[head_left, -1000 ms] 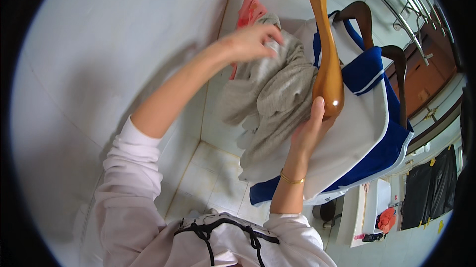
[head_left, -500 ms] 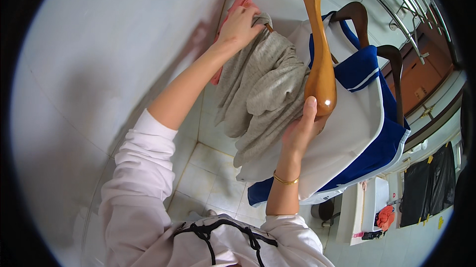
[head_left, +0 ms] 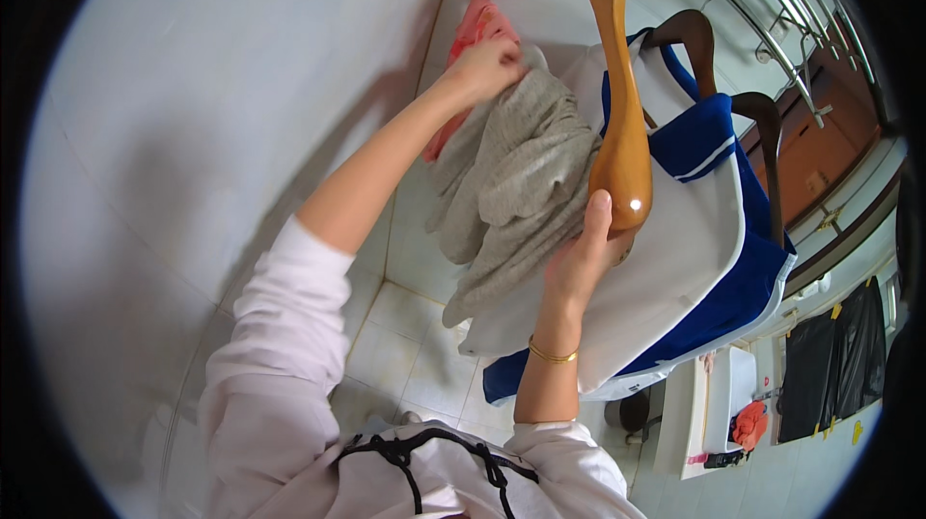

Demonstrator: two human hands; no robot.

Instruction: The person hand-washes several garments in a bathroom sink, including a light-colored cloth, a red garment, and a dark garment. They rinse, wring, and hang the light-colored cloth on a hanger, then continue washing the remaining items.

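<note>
A light-brown wooden hanger (head_left: pixel 617 85) hangs in front of me, its far arm reaching up to the left. Grey trousers or a similar grey knit garment (head_left: pixel 535 133) drape over its lower bar, bunched in folds. My right hand (head_left: pixel 582 254) grips the hanger's near rounded end, thumb on top. At the garment's upper left edge, the curled fingers of my left hand (head_left: pixel 492 66) pinch the grey fabric. A pink cloth (head_left: pixel 479 22) hangs at the hanger's far end, partly behind my left hand. Most of the bar is hidden under the cloth.
A white and blue garment (head_left: pixel 690 230) on dark hangers (head_left: pixel 690 32) hangs just to the right. Metal rails (head_left: pixel 743 13) run at the upper right. A pale wall (head_left: pixel 212 133) stands close on the left. A white sink (head_left: pixel 741 389) with a red-orange cloth (head_left: pixel 749 424) is at the lower right.
My left hand has shifted right and its fingers have closed up. The grey garment's upper left edge has moved right with it, showing more of the pink cloth. My right hand stays on the hanger.
</note>
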